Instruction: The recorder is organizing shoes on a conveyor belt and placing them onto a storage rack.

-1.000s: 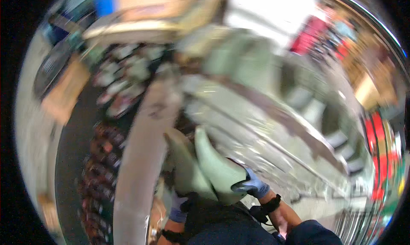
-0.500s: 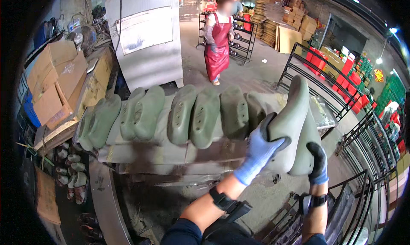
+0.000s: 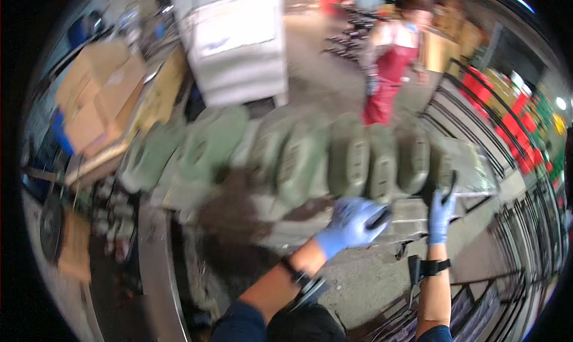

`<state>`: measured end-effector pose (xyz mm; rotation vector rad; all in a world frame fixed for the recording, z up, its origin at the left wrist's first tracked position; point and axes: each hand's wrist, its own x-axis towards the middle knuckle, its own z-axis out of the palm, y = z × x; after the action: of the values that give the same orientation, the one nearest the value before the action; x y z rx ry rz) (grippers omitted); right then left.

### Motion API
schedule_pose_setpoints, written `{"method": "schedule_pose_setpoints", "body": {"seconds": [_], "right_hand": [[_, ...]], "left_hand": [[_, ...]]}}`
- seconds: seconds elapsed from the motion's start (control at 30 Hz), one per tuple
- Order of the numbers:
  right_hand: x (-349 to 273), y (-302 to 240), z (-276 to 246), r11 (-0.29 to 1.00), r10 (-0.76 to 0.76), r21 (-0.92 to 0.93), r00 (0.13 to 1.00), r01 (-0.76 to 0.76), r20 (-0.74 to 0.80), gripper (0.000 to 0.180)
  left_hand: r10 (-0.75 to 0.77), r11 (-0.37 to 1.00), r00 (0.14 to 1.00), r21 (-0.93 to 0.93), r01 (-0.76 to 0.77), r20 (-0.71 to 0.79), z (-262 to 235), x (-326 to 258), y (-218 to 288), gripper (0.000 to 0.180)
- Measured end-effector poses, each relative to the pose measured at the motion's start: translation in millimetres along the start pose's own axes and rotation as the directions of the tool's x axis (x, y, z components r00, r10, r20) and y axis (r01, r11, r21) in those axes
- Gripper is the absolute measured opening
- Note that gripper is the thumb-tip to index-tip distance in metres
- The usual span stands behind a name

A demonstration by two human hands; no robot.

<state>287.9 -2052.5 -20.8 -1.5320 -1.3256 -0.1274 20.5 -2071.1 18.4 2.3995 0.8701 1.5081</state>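
Note:
Green shoe lasts stand in a row across the table point(image 3: 477, 169), with small holes along the upward-facing sides of several. At the row's right end, my right hand point(image 3: 440, 216), in a blue glove with black fingertips, is closed around the near end of the last shoe last point(image 3: 441, 160). Another shoe last point(image 3: 413, 157) stands just left of it. My left hand point(image 3: 353, 224), gloved alike, hovers over the near table edge, in front of a narrow shoe last point(image 3: 382, 169). Its fingers are loosely bent and slightly apart, holding nothing visible. Motion blurs the picture.
A person in a red apron point(image 3: 391, 67) is beyond the table. Black metal racks point(image 3: 471, 121) stand to the right. An open cardboard box point(image 3: 98, 97) and a grey cabinet point(image 3: 239, 55) are at the back left. Several shoes point(image 3: 122, 228) lie low on the left.
The two shoe lasts I held raised now stand on the table at the row's right end. My left hand has come off them. The view has shifted, and the person in the apron appears farther right.

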Motion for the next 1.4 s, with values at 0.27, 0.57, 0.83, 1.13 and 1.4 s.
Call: {"method": "schedule_pose_setpoints", "body": {"seconds": [0.27, 0.57, 0.83, 1.13, 1.4], "right_hand": [[-167.2, 22.3, 31.3, 0.990, 0.131, -0.089, 0.960, -0.113, 0.247, 0.047], [-574.4, -324.9, 122.9, 0.948, -0.261, 0.049, -0.678, -0.315, 0.687, 0.045], [-900.0, -640.3, 4.0, 0.483, -0.486, 0.849, -0.872, -0.213, 0.058, 0.100], [-1131.9, -800.6, 40.7, 0.325, -0.712, 0.917, -0.579, 0.230, 0.398, 0.036], [-999.6, -698.1, 68.6, 0.028, -0.672, 0.994, -0.738, -0.104, -0.058, 0.049]], "left_hand": [[-0.372, 0.928, 0.928, 0.022, 0.371, 0.033, -91.9, -116.8, 9.7, 0.024], [-0.459, -0.502, -0.577, -0.339, 0.796, -0.675, -346.8, -705.0, 221.0, 0.036], [0.392, -0.656, -0.461, -0.593, 0.467, -0.796, -458.0, -968.5, 480.9, 0.098], [0.566, -0.340, -0.609, -0.830, 0.443, -0.556, -589.4, -1038.6, 455.0, 0.056], [0.774, -0.146, -0.489, -0.864, 0.481, -0.403, -441.5, -906.9, 449.4, 0.043]]}}
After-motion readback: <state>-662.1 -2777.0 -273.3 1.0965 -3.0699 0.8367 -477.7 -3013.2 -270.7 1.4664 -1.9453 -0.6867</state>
